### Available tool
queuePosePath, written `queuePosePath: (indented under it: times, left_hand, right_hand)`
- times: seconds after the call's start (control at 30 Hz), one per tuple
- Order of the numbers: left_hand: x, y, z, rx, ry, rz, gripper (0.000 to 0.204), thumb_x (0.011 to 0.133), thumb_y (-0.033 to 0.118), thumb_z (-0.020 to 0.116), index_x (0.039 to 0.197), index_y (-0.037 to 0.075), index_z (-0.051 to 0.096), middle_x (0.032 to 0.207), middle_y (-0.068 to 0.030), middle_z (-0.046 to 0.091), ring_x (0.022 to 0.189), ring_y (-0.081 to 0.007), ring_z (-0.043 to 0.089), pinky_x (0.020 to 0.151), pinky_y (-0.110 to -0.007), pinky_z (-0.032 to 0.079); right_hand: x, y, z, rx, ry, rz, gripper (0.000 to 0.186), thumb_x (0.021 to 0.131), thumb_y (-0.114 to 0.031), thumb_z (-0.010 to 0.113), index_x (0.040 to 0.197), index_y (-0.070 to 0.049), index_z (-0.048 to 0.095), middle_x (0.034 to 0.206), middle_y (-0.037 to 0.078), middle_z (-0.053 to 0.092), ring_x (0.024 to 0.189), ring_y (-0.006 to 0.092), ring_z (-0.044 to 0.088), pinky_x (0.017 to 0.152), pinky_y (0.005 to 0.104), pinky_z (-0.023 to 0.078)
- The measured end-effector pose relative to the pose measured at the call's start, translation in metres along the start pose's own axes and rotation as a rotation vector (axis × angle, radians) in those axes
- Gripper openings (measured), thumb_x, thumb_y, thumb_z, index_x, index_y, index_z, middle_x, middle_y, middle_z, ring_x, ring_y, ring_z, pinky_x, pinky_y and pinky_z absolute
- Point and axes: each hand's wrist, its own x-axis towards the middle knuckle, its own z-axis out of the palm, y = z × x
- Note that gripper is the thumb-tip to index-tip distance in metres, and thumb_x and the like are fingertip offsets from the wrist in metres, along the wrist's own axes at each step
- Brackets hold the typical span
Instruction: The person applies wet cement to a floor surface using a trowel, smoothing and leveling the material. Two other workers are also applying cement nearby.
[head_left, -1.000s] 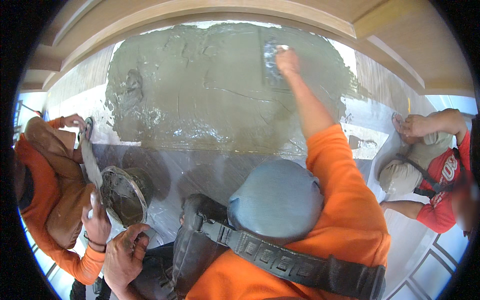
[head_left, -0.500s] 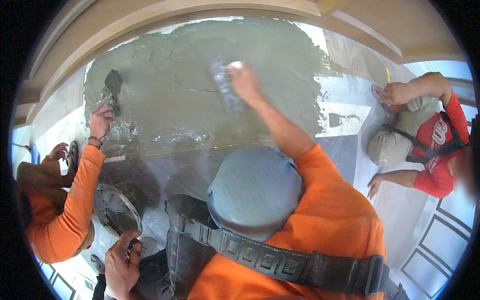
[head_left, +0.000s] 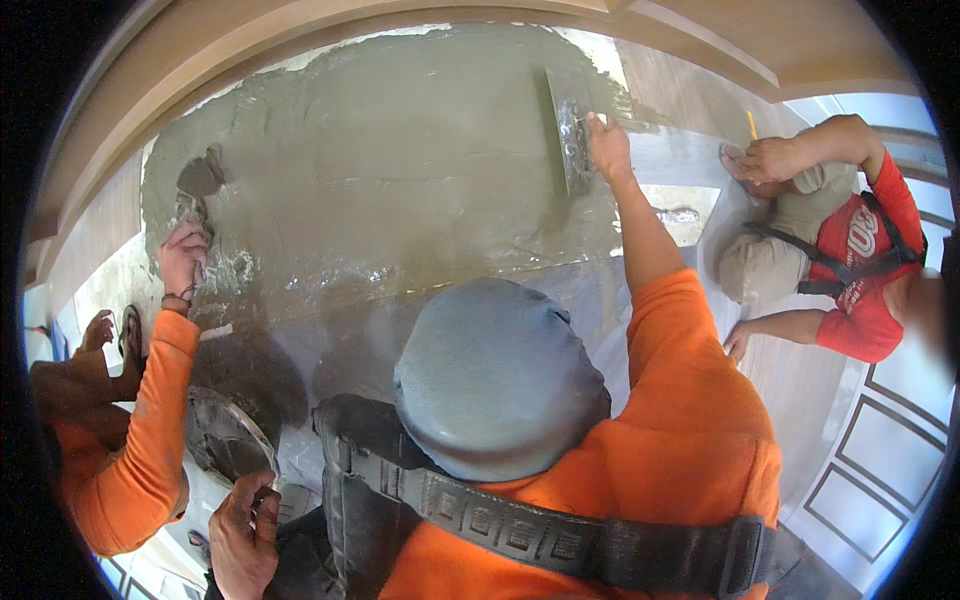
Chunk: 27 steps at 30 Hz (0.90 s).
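Observation:
My left hand [head_left: 246, 538] comes in at the lower edge, its fingers curled beside the rim of a round bucket [head_left: 237, 405] smeared with grey mortar. Whatever the fingers hold, if anything, is hidden. My right hand is out of sight. Just ahead, a co-worker in a grey cap [head_left: 500, 375] and orange top reaches out and holds a flat finishing trowel [head_left: 568, 135] on wet grey mortar [head_left: 400, 150]. At the left, another worker in orange holds a mortar-coated pointed trowel [head_left: 203, 175] over the same layer.
A person in a red shirt [head_left: 862, 250] crouches at the right, near a second trowel [head_left: 678, 215] on the floor. A wooden panelled surface [head_left: 250, 45] curves along the far side. A black strap [head_left: 560, 530] and a dark bag [head_left: 365, 470] lie close in front.
The capped co-worker's finishing trowel has swept right across the mortar, with that arm swinging right. The view has shifted slightly. My left hand stays beside the bucket, fingers curled.

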Motion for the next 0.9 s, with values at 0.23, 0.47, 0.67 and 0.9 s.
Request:
queuePosePath:
  times: [0.23, 0.47, 0.67, 0.9]
  left_hand:
    - [-0.004, 0.007, -0.001, 0.014, -0.001, -0.058, 0.027, 0.100, 0.018, 0.059, 0.117, 0.000, 0.068, 0.095, -0.0225, 0.075, 0.089, -0.0360, 0.074, 0.081, -0.043, 0.055]
    - [0.001, -0.006, 0.008, -0.019, -0.021, 0.012, 0.024, 0.099, 0.015, 0.061, 0.117, 0.001, 0.067, 0.093, -0.0214, 0.074, 0.087, -0.0334, 0.074, 0.078, -0.043, 0.055]
    - [0.003, 0.004, 0.003, 0.001, -0.038, 0.038, 0.024, 0.099, 0.017, 0.061, 0.117, 0.003, 0.068, 0.095, -0.0199, 0.074, 0.087, -0.0322, 0.074, 0.077, -0.042, 0.055]
    - [0.007, 0.000, -0.001, -0.016, -0.102, 0.001, 0.026, 0.098, 0.017, 0.060, 0.119, 0.004, 0.068, 0.099, -0.0197, 0.074, 0.090, -0.0347, 0.073, 0.079, -0.041, 0.055]
  right_hand:
    - [-0.042, -0.033, 0.052, -0.196, 0.026, -0.070, 0.066, 0.103, -0.052, 0.054, 0.128, 0.009, 0.059, 0.118, 0.035, 0.068, 0.113, 0.0485, 0.067, 0.097, 0.0529, 0.052]
    - [-0.139, -0.142, 0.176, -0.058, -0.296, -0.144, 0.057, 0.103, -0.048, 0.056, 0.127, 0.003, 0.059, 0.118, 0.029, 0.070, 0.114, 0.0464, 0.066, 0.097, 0.0537, 0.052]
    - [-0.222, -0.226, 0.180, 0.057, -0.638, -0.452, 0.053, 0.103, -0.045, 0.055, 0.127, 0.003, 0.057, 0.121, 0.030, 0.068, 0.114, 0.0492, 0.064, 0.095, 0.0551, 0.051]
    - [-0.182, -0.142, 0.125, 0.245, -0.288, -0.358, 0.048, 0.099, -0.036, 0.066, 0.126, 0.003, 0.056, 0.110, 0.032, 0.069, 0.100, 0.0468, 0.070, 0.090, 0.0515, 0.055]
